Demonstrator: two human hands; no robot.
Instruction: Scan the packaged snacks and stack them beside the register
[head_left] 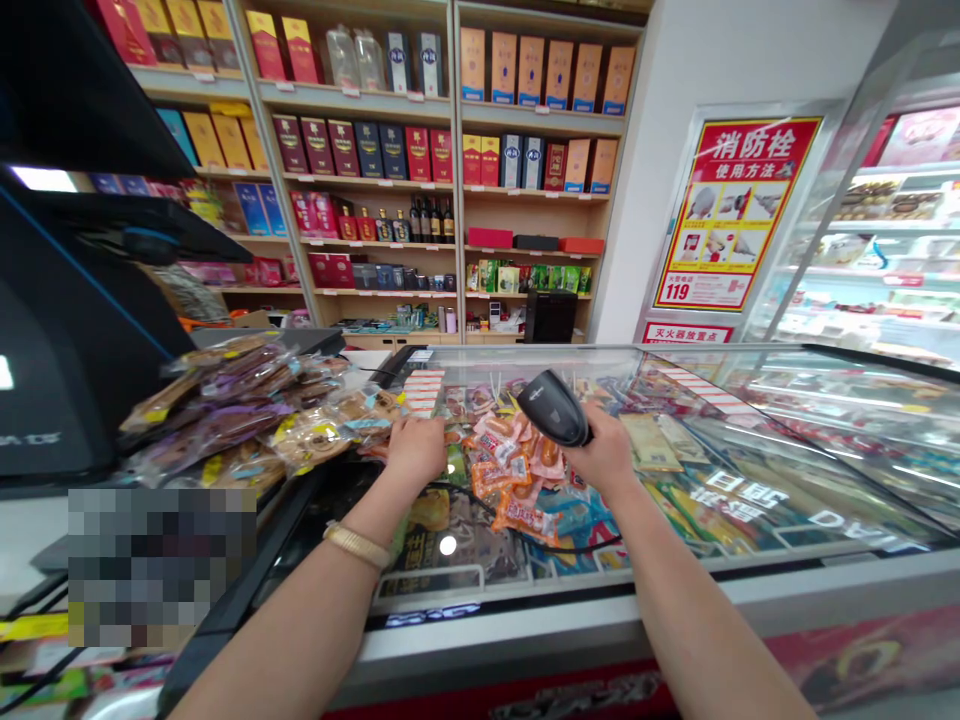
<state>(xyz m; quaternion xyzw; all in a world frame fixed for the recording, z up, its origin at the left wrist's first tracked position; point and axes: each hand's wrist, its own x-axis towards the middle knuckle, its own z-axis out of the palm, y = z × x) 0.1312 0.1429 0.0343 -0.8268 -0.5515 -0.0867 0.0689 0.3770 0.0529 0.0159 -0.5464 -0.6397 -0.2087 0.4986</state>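
My right hand [606, 450] is closed around the handle of a black barcode scanner [555, 408], whose head points left and up over the glass. Beneath the scanner, several small orange and pink snack packets [517, 470] lie heaped on the glass lid of a freezer [450, 590]. My left hand [418, 450] is closed, with bits of an orange-pink snack packet [375, 452] showing beside the fingers; the rest of that packet is hidden. Left of this hand sits a pile of clear-wrapped brown snack packs [255, 405].
A dark cash register screen [60, 350] stands at the left. The scanner's black cable [592, 547] loops across the glass. Behind are shelves of boxes and bottles [367, 150], a red fire-hydrant sign [739, 215] and a lit display fridge [892, 240] at right.
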